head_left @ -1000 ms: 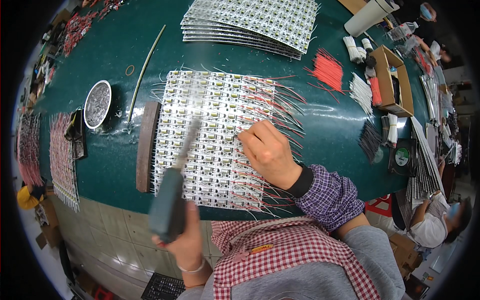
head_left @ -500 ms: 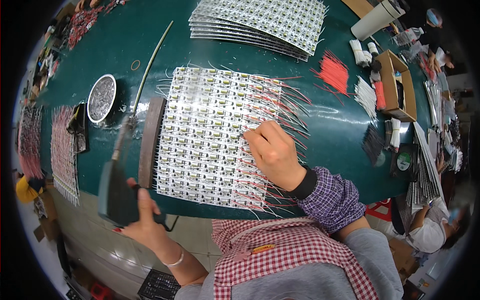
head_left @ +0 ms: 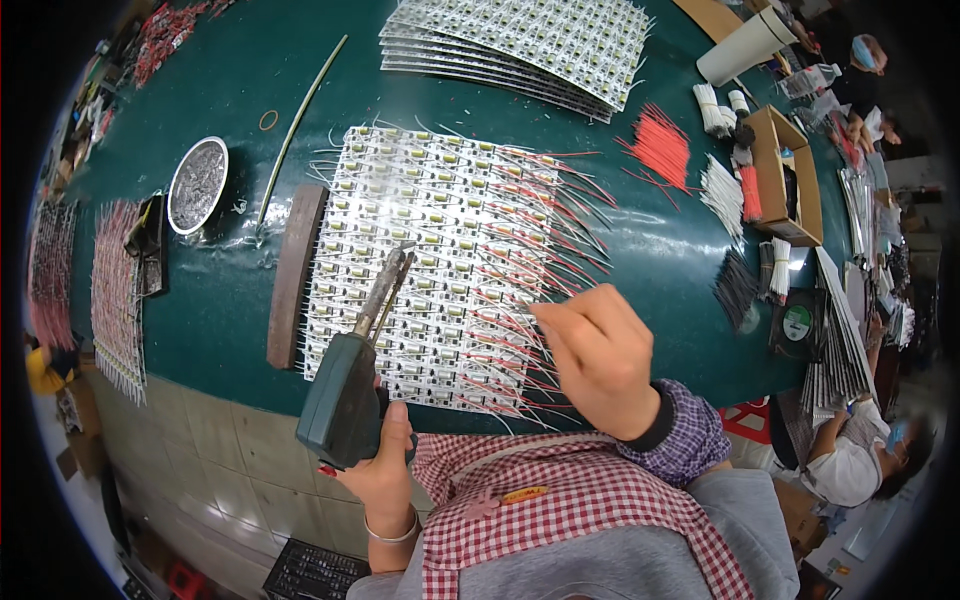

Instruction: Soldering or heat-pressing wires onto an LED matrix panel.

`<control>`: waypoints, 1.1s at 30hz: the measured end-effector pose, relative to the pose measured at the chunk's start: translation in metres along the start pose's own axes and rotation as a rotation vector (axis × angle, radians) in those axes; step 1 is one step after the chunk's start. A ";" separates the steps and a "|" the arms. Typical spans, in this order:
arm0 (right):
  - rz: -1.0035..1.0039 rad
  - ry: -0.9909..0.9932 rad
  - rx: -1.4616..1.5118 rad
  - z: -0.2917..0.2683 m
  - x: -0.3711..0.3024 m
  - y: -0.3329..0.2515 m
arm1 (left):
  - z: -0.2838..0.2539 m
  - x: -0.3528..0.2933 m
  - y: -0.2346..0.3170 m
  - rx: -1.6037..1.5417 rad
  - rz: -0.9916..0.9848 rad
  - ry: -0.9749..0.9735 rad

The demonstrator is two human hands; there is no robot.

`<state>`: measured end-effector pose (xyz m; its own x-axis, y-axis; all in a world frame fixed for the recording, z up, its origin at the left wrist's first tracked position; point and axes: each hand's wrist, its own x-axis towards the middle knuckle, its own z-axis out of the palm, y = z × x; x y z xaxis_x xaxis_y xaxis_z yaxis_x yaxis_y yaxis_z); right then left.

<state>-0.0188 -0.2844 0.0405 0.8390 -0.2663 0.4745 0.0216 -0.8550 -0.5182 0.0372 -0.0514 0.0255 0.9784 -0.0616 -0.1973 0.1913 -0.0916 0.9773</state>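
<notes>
A green soldering gun [head_left: 340,395] is gripped in my left hand [head_left: 383,465], its metal tip angled up over the middle of a white circuit board panel [head_left: 400,300]. The panel lies flat, covered with rows of small components and thin white wires. Red and white wires [head_left: 575,195] stick out past its right edge. My right hand [head_left: 605,360] hovers at that edge among the wire ends, thumb and forefinger pinched together. Whatever is between those fingertips, if anything, is too small to make out. Along the panel's left side rests a dark brown bar [head_left: 297,280].
A silver bowl [head_left: 198,188] and a solder-coloured rod [head_left: 300,130] lie to the left. More panels [head_left: 520,45] are stacked at the back. Bundles of red wires [head_left: 660,145], white wires [head_left: 722,195] and a cardboard box [head_left: 785,175] sit on the right. Other people work nearby.
The soldering gun has swung right in my left hand, from beside the rod to over the panel. My right hand has drawn back right and nearer, off the panel's wired rows.
</notes>
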 end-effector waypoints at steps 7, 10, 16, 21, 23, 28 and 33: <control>-0.041 -0.022 0.013 0.055 0.003 0.020 | -0.012 -0.010 -0.019 0.113 0.144 -0.056; -0.032 -0.032 0.012 0.060 0.000 0.023 | -0.011 -0.019 -0.020 0.130 0.009 -0.074; -0.019 -0.033 0.018 0.062 0.000 0.025 | -0.010 -0.026 -0.015 0.304 -0.053 -0.144; -0.016 -0.054 0.012 0.062 0.000 0.024 | -0.009 -0.026 -0.026 0.243 -0.024 -0.149; -0.007 -0.054 0.006 0.063 0.000 0.025 | -0.007 -0.024 -0.025 0.258 -0.002 -0.154; -0.009 -0.038 0.011 0.064 0.000 0.027 | 0.007 -0.014 -0.003 0.279 0.124 -0.188; 0.004 -0.048 0.020 0.064 -0.002 0.026 | 0.011 -0.012 0.001 0.306 0.188 -0.200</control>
<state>0.0154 -0.2773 -0.0196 0.8640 -0.2480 0.4382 0.0286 -0.8447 -0.5345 0.0244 -0.0616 0.0280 0.9539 -0.2943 -0.0583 -0.0508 -0.3501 0.9353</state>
